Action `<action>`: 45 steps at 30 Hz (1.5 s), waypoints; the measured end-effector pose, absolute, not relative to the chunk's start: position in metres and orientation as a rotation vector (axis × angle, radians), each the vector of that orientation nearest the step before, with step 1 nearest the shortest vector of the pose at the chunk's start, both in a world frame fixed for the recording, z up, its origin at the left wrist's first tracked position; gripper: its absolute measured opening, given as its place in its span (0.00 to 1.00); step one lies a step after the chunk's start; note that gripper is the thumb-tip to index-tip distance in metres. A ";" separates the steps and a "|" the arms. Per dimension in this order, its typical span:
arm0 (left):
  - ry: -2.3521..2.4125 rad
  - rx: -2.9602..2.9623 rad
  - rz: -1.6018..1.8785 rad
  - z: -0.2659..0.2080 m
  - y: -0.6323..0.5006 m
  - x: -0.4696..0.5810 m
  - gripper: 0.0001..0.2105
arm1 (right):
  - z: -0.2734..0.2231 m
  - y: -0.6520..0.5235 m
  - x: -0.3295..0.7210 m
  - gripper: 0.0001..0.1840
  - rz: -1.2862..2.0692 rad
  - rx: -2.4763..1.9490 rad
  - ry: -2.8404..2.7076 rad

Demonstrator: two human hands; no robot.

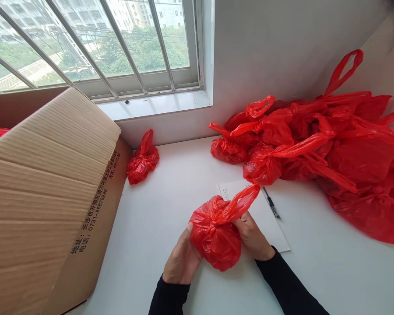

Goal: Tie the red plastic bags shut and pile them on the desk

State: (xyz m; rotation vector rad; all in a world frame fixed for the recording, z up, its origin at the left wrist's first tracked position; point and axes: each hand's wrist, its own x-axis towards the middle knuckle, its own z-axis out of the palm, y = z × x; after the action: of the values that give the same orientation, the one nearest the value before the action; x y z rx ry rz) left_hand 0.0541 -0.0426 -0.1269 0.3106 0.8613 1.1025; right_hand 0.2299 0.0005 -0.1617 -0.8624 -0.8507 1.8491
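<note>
Between my two hands is a round red plastic bag, knotted at the top, its handle loop sticking up to the right. My left hand cups the bag's left side, with the thumb on its surface and the other fingers mostly hidden beneath. On the right side, my right hand grips the bag just below the loop; its fingertips are hidden behind the plastic. What the bag contains cannot be seen. Under and behind it lies a sheet of paper with some writing, and a black pen rests on that sheet.
A large open cardboard box stands at the left, its flap folded outward and some red plastic inside. One small red bag sits beside it. Several knotted red bags are heaped at the right on the white table. A barred window is behind.
</note>
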 end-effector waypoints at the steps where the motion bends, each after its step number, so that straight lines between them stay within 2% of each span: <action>1: 0.906 0.302 1.092 -0.128 -0.041 0.055 0.21 | -0.163 0.000 0.230 0.13 1.833 -0.886 -0.871; 8: 1.032 0.301 1.226 -0.131 -0.035 0.051 0.22 | -0.152 0.003 0.228 0.16 1.778 -0.871 -0.916; 12: 0.986 0.385 1.165 -0.124 -0.036 0.048 0.21 | -0.141 0.004 0.227 0.18 1.879 -0.900 -0.883; 15: 0.936 0.443 1.125 -0.122 -0.036 0.053 0.23 | -0.139 0.003 0.228 0.23 1.899 -0.908 -0.962; 21: 1.037 0.514 1.081 -0.126 -0.033 0.057 0.21 | -0.145 0.001 0.228 0.12 1.827 -0.905 -1.033; 26: 1.092 0.556 1.094 -0.132 -0.031 0.053 0.23 | -0.146 0.002 0.226 0.22 1.870 -0.876 -1.115; 30: 1.112 0.528 1.090 -0.137 -0.031 0.056 0.21 | -0.143 0.003 0.225 0.15 1.741 -0.924 -1.206; 33: 1.096 0.531 1.084 -0.134 -0.032 0.059 0.21 | -0.142 0.002 0.224 0.13 1.688 -1.012 -1.184; 38: 1.099 0.563 1.135 -0.127 -0.030 0.058 0.26 | -0.143 0.002 0.224 0.22 1.742 -1.061 -1.083; 42: 1.136 0.335 1.253 -0.131 -0.026 0.054 0.19 | -0.146 0.004 0.224 0.29 1.795 -0.959 -1.036; 45: 1.089 0.225 1.330 -0.131 -0.025 0.053 0.21 | -0.148 0.005 0.224 0.31 1.843 -0.872 -1.076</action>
State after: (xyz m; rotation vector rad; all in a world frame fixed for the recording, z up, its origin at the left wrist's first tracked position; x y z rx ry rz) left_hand 0.0529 -0.0253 -0.1312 0.2253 1.0892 1.3296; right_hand 0.2236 0.0045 -0.1483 -0.8725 -1.0759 1.8428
